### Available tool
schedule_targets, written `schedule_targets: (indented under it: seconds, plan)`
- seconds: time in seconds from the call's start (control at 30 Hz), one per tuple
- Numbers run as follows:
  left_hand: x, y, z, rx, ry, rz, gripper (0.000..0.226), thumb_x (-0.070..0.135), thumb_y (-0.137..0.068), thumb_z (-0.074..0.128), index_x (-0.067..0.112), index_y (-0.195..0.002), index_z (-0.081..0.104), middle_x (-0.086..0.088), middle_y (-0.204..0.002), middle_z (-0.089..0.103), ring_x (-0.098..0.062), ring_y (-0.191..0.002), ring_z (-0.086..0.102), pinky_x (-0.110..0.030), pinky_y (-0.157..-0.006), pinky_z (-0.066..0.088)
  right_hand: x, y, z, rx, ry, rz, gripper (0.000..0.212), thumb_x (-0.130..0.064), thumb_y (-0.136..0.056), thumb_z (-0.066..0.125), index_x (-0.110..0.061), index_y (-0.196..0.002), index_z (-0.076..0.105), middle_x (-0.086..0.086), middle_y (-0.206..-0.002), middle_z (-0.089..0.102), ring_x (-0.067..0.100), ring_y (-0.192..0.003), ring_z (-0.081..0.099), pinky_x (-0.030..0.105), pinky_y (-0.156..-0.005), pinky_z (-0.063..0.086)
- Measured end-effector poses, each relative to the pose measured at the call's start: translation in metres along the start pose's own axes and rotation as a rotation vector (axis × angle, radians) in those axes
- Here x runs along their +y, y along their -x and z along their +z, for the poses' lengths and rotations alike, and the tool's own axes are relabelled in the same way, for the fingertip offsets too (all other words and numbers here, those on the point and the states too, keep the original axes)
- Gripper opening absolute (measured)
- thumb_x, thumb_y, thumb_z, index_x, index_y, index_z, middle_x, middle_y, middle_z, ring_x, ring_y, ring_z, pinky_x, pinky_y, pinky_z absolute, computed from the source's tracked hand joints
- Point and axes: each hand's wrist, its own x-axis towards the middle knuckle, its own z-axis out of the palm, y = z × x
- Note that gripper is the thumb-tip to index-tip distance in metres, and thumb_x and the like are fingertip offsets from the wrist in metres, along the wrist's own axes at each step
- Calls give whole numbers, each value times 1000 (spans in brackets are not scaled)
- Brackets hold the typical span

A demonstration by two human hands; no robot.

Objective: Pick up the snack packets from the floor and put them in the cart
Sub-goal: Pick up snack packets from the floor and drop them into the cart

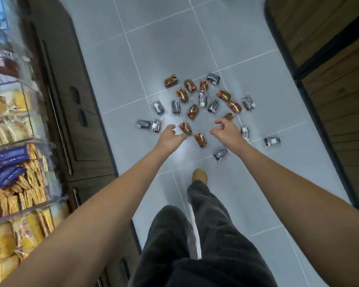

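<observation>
The grey tiled floor (174, 48) forms an aisle bounded on the left by a dark cabinet base (71, 100) under clear shelf bins (19, 172) of yellow and purple packs, and on the right by a wood-panelled unit (330, 90) with a black edge; between these two edges the tiles lie open, with bare floor beyond the scatter toward the top of the view and around the person's dark trouser legs (195, 235) and tan shoe (199, 176) below it. The snack packets (197, 104) lie spread over the middle tiles in a loose cluster, none stacked, most apart from each other. Both bare arms reach down toward the near side of the cluster. The left hand (170, 134) is loosely curled with nothing in it, its fingertips just beside an orange packet (186, 128) and near a silver-grey pair (149, 125) to its left. The right hand (226, 129) is spread and also holds nothing, hanging above the floor near another orange packet (201, 139) between the two hands, with one orange packet (228, 116) just past its fingers and a grey one (245, 132) just to its right. The packets are small clear-wrapped rectangles in two sorts: glossy orange-brown ones and dark grey-purple ones with white labels. No cart shows in this view.
</observation>
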Motion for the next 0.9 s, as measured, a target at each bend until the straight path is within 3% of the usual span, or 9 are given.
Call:
schedule_targets:
  seconds: [0.1, 0.23, 0.3, 0.4, 0.47, 0.53, 0.63, 0.77, 0.9]
  plan:
    - [15, -37, -6, -41, -17, -9, 62, 18, -92, 58, 11, -145, 29, -12, -146, 38, -24, -128, 45, -22, -93, 34, -12, -37, 7, 32, -13, 54, 46, -15, -87, 60, -9, -131, 49, 5, -102, 56, 19, -97, 55, 25, -83, 40]
    - [22, -98, -8, -96, -98, 38, 34, 13, -91, 56, 20, -123, 44, 1, -105, 48, -17, -96, 47, -17, -67, 39, -11, -86, 24, 60, -50, 138, 43, -14, -89, 59, -7, -130, 48, 2, -93, 55, 15, -81, 54, 22, -73, 41]
    - [15, -139, -4, -115, -151, 75, 24, 10, -91, 54, 26, -107, 46, 11, -92, 45, -13, -96, 43, -17, -62, 37, -3, -116, 36, 92, -42, 149, 42, -15, -89, 58, -8, -129, 49, 3, -96, 56, 16, -80, 53, 25, -73, 42]
    - [-4, -200, 3, -185, -305, 109, 40, 10, -91, 54, 14, -130, 46, 3, -112, 49, -16, -103, 47, -19, -72, 35, 20, -165, 62, 134, -55, 172, 41, -16, -89, 57, -10, -129, 49, 7, -105, 63, 16, -73, 52, 25, -63, 42]
    - [-22, -242, 10, -227, -444, 121, 57, 13, -90, 55, 13, -143, 34, -5, -137, 44, -22, -122, 46, -22, -92, 36, 44, -199, 83, 166, -65, 210, 39, -15, -88, 58, -12, -126, 51, 9, -115, 63, 23, -92, 59, 30, -75, 46]
    - [-44, -288, 21, -262, -547, 146, 62, 15, -88, 56, 15, -145, 30, -8, -145, 39, -24, -131, 40, -29, -103, 33, 72, -232, 103, 172, -48, 245, 40, -16, -88, 60, -15, -126, 51, 5, -114, 62, 23, -106, 58, 26, -83, 43]
    - [-79, -353, 39, -293, -703, 208, 64, 17, -88, 56, 18, -146, 28, -7, -146, 37, -27, -132, 39, -36, -105, 35, 116, -279, 130, 163, -28, 268, 48, -15, -88, 61, -11, -134, 47, 5, -123, 58, 22, -113, 54, 23, -83, 39]
    - [-132, -438, 71, -335, -958, 365, 67, 21, -90, 57, 20, -148, 23, -3, -155, 24, -27, -138, 30, -42, -106, 34, 187, -345, 163, 250, 3, 271, 54, -19, -85, 63, -10, -135, 46, 13, -128, 54, 29, -119, 50, 37, -101, 41]
    - [-189, -514, 107, -356, -1147, 446, 73, 20, -89, 59, 21, -149, 17, -4, -159, 11, -28, -145, 14, -48, -110, 27, 260, -406, 195, 260, 102, 271, 60, -22, -84, 65, -12, -139, 41, 15, -132, 48, 32, -123, 41, 35, -100, 33]
